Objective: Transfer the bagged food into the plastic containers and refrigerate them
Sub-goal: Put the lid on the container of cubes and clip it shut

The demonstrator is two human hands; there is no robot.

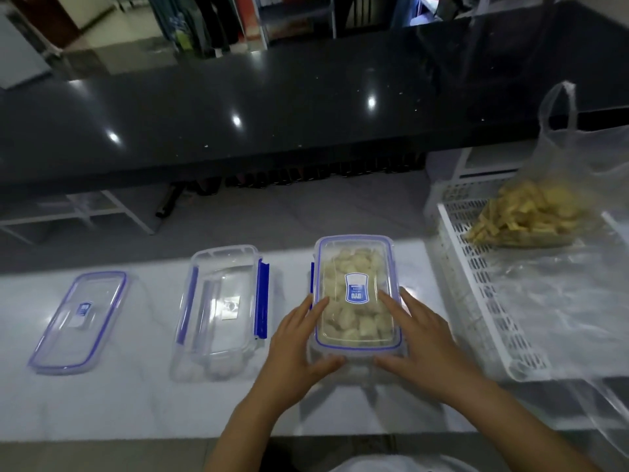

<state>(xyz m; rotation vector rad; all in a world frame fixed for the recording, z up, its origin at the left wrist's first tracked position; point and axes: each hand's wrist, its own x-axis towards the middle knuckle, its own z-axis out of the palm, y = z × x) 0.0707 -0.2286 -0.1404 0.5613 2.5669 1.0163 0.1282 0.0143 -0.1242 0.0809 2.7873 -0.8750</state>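
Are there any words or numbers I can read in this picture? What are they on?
Blue label on the lid of the filled container: it has writing, upside down and too blurred to read.
Blue label on the loose lid at the left: too small and blurred to read.
Empty container, plastic bag and white basket: no writing shows.

2 containers point(357, 294) point(223, 308), 1 filled; 1 loose lid point(80, 321); 1 tray point(483, 284); 2 bags point(544, 199) point(561, 301), possibly more; 2 hands point(299, 349) point(425, 338).
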